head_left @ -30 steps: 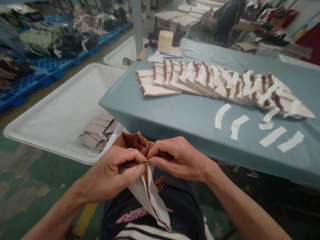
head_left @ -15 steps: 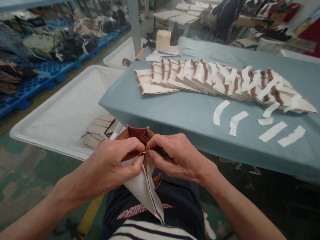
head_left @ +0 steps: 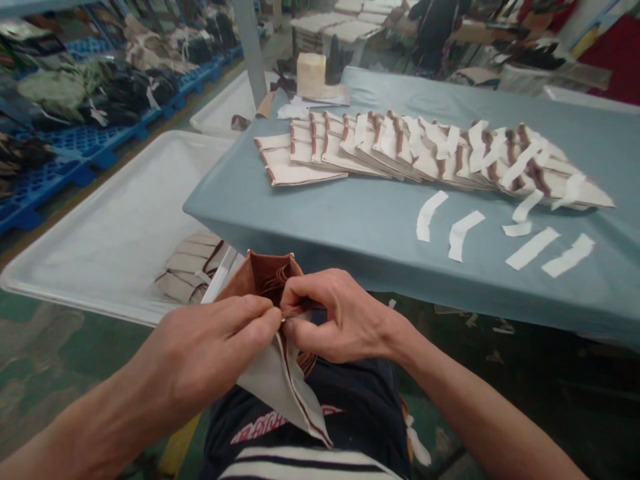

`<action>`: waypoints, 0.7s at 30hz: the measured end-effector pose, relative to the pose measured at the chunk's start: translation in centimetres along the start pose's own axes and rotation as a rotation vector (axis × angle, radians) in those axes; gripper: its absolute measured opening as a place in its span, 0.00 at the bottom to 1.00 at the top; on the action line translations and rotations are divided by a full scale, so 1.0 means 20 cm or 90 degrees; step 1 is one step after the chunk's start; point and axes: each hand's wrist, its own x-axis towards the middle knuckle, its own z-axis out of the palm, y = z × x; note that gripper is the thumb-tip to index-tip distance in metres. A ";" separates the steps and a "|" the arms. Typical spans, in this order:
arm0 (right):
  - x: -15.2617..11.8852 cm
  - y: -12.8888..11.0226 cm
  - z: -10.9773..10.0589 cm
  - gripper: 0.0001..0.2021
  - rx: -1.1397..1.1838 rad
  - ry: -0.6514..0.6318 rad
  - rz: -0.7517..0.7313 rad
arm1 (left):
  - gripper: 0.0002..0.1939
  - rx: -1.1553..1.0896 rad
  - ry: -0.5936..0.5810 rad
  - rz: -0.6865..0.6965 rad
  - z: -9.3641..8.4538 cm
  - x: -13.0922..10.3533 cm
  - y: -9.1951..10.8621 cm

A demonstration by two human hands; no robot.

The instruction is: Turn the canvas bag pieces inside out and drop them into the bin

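A cream fabric bag [head_left: 265,373] with brown edging and a brown inside is held in front of my lap, its mouth spread apart. My left hand [head_left: 215,340] pinches the bag's rim at the near corner, thumb and fingers pressed together. Right beside it, my right hand [head_left: 330,320] is closed on the same corner, fingers curled and thumb against the edge. The two sets of fingertips nearly touch and hide the exact spot they grip. Thin brown straps [head_left: 306,363] show behind the bag and inside it.
A blue-covered table [head_left: 370,247] stands ahead, bearing a fanned row of flat cream bags [head_left: 310,175] and several white strips [head_left: 465,233]. To the left is a white bin [head_left: 100,200] holding folded bags [head_left: 187,267]. Blue pallets [head_left: 125,130] with bundles lie beyond; a person [head_left: 440,33] is at the back.
My left hand's fingers have flattened over the bag's corner, and my right fingers have curled in more. The bag's mouth shows wider. The whole view has shifted slightly.
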 end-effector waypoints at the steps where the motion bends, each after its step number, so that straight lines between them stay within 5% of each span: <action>1: 0.00 0.01 0.01 0.03 0.029 0.004 0.016 | 0.15 0.041 0.010 0.029 0.01 -0.02 -0.01; 8: 0.02 0.05 0.05 0.08 0.357 -0.077 0.156 | 0.26 0.217 0.041 0.192 0.03 -0.10 -0.08; 17: 0.03 0.01 0.04 0.06 0.271 -0.037 0.153 | 0.13 0.143 0.075 0.220 0.02 -0.01 -0.12; 21: 0.02 -0.06 0.00 0.03 0.128 -0.012 0.055 | 0.10 0.082 0.058 0.120 -0.01 0.02 -0.09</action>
